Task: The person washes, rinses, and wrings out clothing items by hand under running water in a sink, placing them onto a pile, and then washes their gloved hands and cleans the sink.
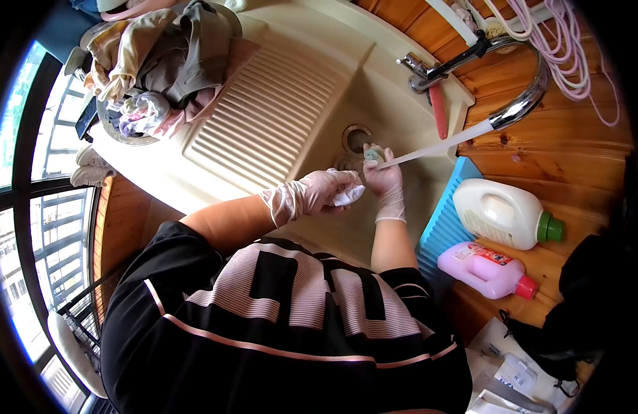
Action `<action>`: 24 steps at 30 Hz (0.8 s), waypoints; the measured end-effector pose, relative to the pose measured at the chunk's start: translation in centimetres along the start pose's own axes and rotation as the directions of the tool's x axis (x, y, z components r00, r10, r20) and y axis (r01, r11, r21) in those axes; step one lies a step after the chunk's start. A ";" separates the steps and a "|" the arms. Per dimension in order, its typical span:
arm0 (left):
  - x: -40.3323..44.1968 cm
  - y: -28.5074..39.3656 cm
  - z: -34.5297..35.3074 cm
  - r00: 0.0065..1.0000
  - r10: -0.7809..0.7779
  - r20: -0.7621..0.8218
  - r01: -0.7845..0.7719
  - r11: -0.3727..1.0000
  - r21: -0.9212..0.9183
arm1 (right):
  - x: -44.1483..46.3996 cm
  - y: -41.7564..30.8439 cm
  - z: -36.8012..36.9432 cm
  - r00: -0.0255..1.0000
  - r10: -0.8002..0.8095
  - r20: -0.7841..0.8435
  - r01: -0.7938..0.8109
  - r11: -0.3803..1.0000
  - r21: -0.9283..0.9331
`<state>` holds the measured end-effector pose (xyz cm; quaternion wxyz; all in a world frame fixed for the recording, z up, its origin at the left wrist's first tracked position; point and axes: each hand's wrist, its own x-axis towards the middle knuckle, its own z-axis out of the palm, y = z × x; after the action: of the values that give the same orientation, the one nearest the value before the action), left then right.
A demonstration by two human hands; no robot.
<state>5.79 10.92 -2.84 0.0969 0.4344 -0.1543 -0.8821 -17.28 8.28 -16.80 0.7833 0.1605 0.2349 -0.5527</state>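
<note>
Both my hands wear thin, see-through gloves above the beige sink basin (422, 183). My left hand (317, 192) is closed around a small white cloth (349, 196), part of which sticks out past the fingers. Close beside it, my right hand (384, 178) has its fingers curled on a small pale green thing (374, 154), whose kind I cannot make out. Water from the chrome tap (519, 110) runs in a stream (443, 143) onto my right hand. The round drain (357, 138) lies just beyond my fingers.
A ribbed washboard (264, 114) is moulded into the sink's left side, with a heap of clothes (174, 58) beyond it. On the right stand a blue washboard (445, 214), a white bottle (498, 212) and a pink bottle (481, 268). A red brush-like handle (438, 114) hangs by the tap.
</note>
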 end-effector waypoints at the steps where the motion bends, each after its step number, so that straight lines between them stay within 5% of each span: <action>1: -0.2 0.0 -0.1 1.000 -0.003 0.008 0.002 1.000 0.005 | 0.0 0.3 -0.1 0.992 -0.010 0.124 0.009 1.000 0.008; 5: -0.9 -0.3 -0.4 1.000 -0.026 -0.003 0.025 1.000 -0.013 | -1.8 3.6 1.4 0.930 -0.095 0.356 0.117 0.992 -0.041; 7: -0.7 -0.6 -0.8 1.000 -0.030 0.010 0.030 0.999 -0.033 | -1.6 3.9 1.8 0.967 -0.154 0.202 0.170 0.983 -0.064; 9: -0.4 -0.9 -1.1 0.999 -0.031 0.034 0.031 0.999 -0.021 | -0.7 4.0 2.1 0.955 -0.220 -0.199 0.208 0.975 -0.078; 10: -0.4 -1.0 -1.1 0.998 -0.033 0.045 0.034 0.999 -0.014 | -1.4 2.9 2.8 0.978 0.133 -0.161 -0.080 0.951 0.298; 13: -1.1 -0.6 -0.7 0.999 -0.046 0.022 0.047 0.999 -0.022 | -1.8 4.1 4.2 0.989 -0.069 0.129 0.043 0.981 0.189; 17: -0.8 -0.3 -1.0 0.999 -0.029 0.026 0.029 1.000 -0.006 | -4.3 5.5 8.9 0.988 -0.134 0.081 0.115 0.971 0.208; 21: -0.3 0.1 -1.1 0.999 -0.035 0.033 0.036 0.999 -0.035 | -2.8 4.4 6.0 0.995 0.004 0.104 -0.026 0.978 0.205; 24: 2.1 0.5 -1.3 0.996 0.090 0.017 -0.088 0.993 -0.079 | -3.5 4.8 6.8 0.971 -0.091 0.222 0.115 0.989 -0.096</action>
<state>5.55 9.58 -4.92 0.1515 0.4136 -0.1397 -0.8868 -12.40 9.20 -9.28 0.7820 0.0441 0.1858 -0.5933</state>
